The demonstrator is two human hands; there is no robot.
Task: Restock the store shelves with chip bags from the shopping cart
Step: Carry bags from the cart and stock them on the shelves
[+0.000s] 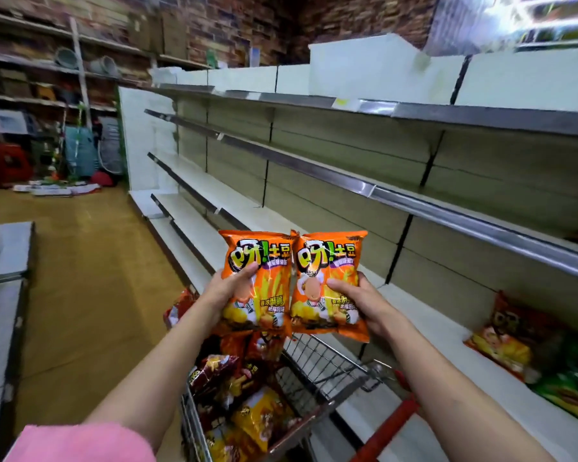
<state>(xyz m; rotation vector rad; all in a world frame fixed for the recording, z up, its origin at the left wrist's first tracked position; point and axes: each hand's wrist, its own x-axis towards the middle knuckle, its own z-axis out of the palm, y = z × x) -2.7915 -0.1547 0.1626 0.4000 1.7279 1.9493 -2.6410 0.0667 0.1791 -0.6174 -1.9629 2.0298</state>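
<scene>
I hold two orange chip bags upright, side by side, above the shopping cart (327,368). My left hand (229,288) grips the left orange bag (264,261) by its left edge, thumb across the front. My right hand (357,296) grips the right orange bag (331,258) by its right edge. The wire cart below holds several chip bags (247,405) in orange, yellow and dark red. The store shelves (414,201) run along my right; an orange bag (511,331) and a green bag (574,388) lie on the shelf at lower right.
The shelf rows stretch away to the left-back, bare of goods where visible. A wooden-floor aisle (90,268) runs on the left. A grey-white unit (4,295) stands at the left edge. Clutter and storage racks (64,128) fill the far end.
</scene>
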